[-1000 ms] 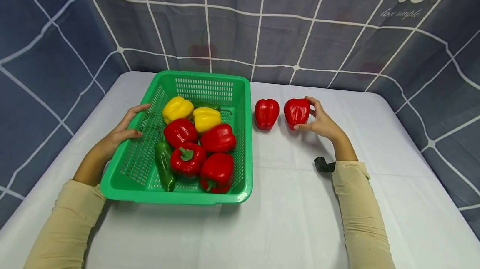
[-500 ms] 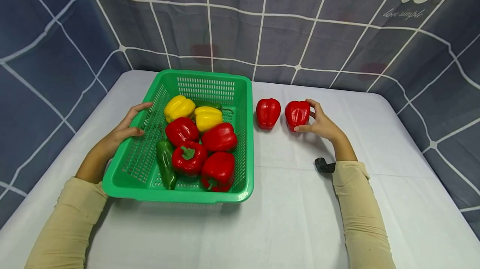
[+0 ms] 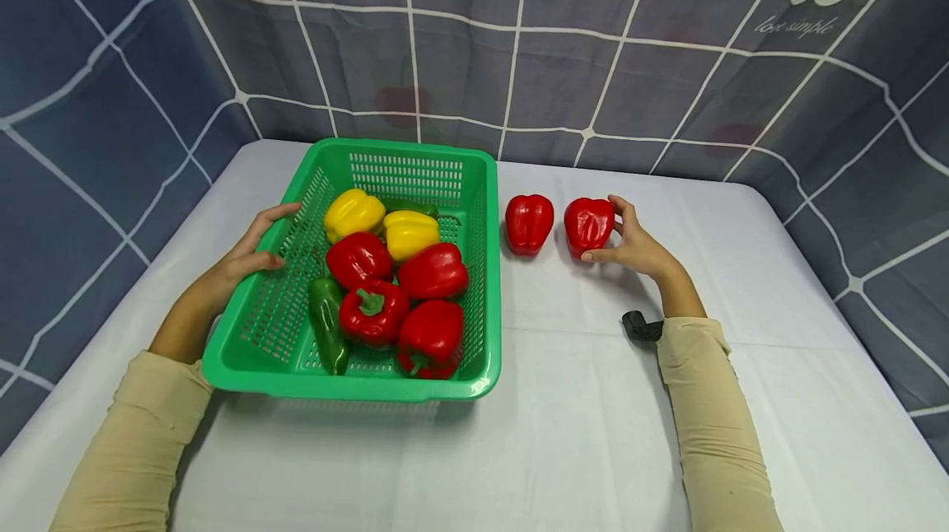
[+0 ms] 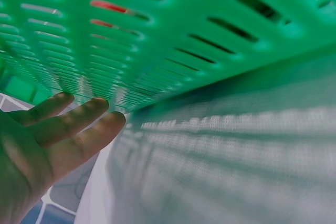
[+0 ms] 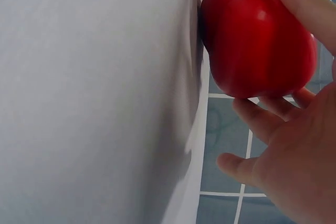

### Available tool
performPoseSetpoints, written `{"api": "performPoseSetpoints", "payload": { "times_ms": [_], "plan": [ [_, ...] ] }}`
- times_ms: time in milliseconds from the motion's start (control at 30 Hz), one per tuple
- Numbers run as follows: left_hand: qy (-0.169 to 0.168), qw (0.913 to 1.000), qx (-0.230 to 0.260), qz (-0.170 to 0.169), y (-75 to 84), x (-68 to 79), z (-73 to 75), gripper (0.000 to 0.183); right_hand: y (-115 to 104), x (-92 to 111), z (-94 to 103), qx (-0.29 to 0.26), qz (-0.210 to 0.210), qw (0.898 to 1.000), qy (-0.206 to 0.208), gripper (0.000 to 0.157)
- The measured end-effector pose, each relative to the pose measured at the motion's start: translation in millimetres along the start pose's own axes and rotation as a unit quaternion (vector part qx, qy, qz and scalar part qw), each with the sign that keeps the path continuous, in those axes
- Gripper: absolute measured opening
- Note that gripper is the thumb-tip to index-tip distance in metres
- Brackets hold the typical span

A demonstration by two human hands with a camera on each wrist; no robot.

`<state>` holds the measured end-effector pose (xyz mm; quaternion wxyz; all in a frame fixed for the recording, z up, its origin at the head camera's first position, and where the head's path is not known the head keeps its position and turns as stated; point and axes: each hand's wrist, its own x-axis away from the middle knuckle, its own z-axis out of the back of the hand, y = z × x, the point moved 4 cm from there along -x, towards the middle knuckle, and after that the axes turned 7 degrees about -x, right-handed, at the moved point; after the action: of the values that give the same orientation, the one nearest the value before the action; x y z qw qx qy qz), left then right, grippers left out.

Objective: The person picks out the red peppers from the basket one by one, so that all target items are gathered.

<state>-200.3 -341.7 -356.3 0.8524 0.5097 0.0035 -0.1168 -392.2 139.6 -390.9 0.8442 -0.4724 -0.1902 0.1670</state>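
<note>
In the head view my left hand (image 3: pixel 233 264) grips the left rim of a green plastic basket (image 3: pixel 489 285), thumb and a finger over the edge. The left wrist view shows its other fingers (image 4: pixel 89 129) outside against the slotted wall. Inside lie red bell peppers (image 3: pixel 433 272), two yellow bell peppers (image 3: pixel 354 216) and long green peppers (image 3: pixel 326 326). To the right, my right hand (image 3: pixel 633 245) holds a red bell pepper (image 3: pixel 588 227) between thumb and fingers. Seen from the right wrist, that pepper (image 5: pixel 257 40) stands close against the white cloth. Another red bell pepper (image 3: pixel 529 225) sits just left of it.
A white cloth (image 3: pixel 563 417) covers the table. Dark grey curtain (image 3: pixel 467 63) with white grid lines hangs behind and at both sides. A black wrist camera (image 3: pixel 641 326) is strapped at the right cuff.
The red bell pepper in my right hand has shifted very slightly toward the near side. The basket and my left hand stay as they were.
</note>
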Motion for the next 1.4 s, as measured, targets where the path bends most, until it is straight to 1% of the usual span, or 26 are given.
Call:
{"api": "performPoseSetpoints", "payload": {
  "times_ms": [167,267,433,533,600,700,733,833,933,1000,1167,1300,1400],
  "plan": [
    [0.005,0.9999,-0.011,-0.002,0.1,0.0,-0.5,0.071,1,-2,-0.8,0.0,0.0,1.0,0.001,0.109],
    [0.004,1.0,-0.005,-0.002,-0.6,0.0,-0.4,0.071,0,-1,-1.5,-0.003,0.0,1.0,-0.002,0.109],
    [0.0,0.9999,0.015,-0.004,0.4,0.6,-0.6,0.071,-16,8,-4.8,-0.017,-0.01,1.0,-0.005,0.107],
    [-0.002,0.9996,0.027,-0.007,0.2,0.2,-0.5,0.071,-26,14,-7.0,-0.018,-0.012,1.0,-0.006,0.104],
    [-0.002,0.9996,0.029,-0.008,-0.6,-0.2,-0.1,0.07,-29,16,-7.7,-0.015,-0.011,1.0,-0.007,0.102],
    [0.0,0.9997,0.023,-0.007,-3.5,-1.0,0.5,0.07,-26,14,-6.8,-0.012,-0.009,1.0,-0.006,0.103],
    [0.004,0.9997,0.02,-0.013,-3.8,-1.0,0.6,0.069,-24,13,-5.9,-0.01,-0.008,1.0,-0.005,0.104],
    [0.008,0.9999,0.007,-0.012,-4.5,-1.2,0.6,0.069,-13,7,-2.6,-0.001,-0.007,1.0,-0.003,0.107],
    [0.005,0.9999,0.013,-0.01,-3.9,-0.7,0.8,0.069,-3,3,-0.2,0.013,-0.009,1.0,-0.002,0.109],
    [-0.001,0.9997,0.024,-0.002,-2.8,-0.1,0.9,0.07,0,2,0.0,0.02,-0.011,1.0,-0.003,0.11],
    [-0.007,0.9985,0.054,0.002,0.4,1.6,0.6,0.07,0,3,1.2,0.037,-0.009,0.999,-0.003,0.11],
    [-0.004,0.9992,0.039,0.004,-0.8,1.0,0.3,0.07,-4,6,3.3,0.045,-0.001,0.999,0.002,0.107],
    [-0.005,0.9992,0.04,-0.001,-0.7,-0.1,0.4,0.069,-6,9,5.8,0.063,0.002,0.998,0.02,0.102]
  ]
}}
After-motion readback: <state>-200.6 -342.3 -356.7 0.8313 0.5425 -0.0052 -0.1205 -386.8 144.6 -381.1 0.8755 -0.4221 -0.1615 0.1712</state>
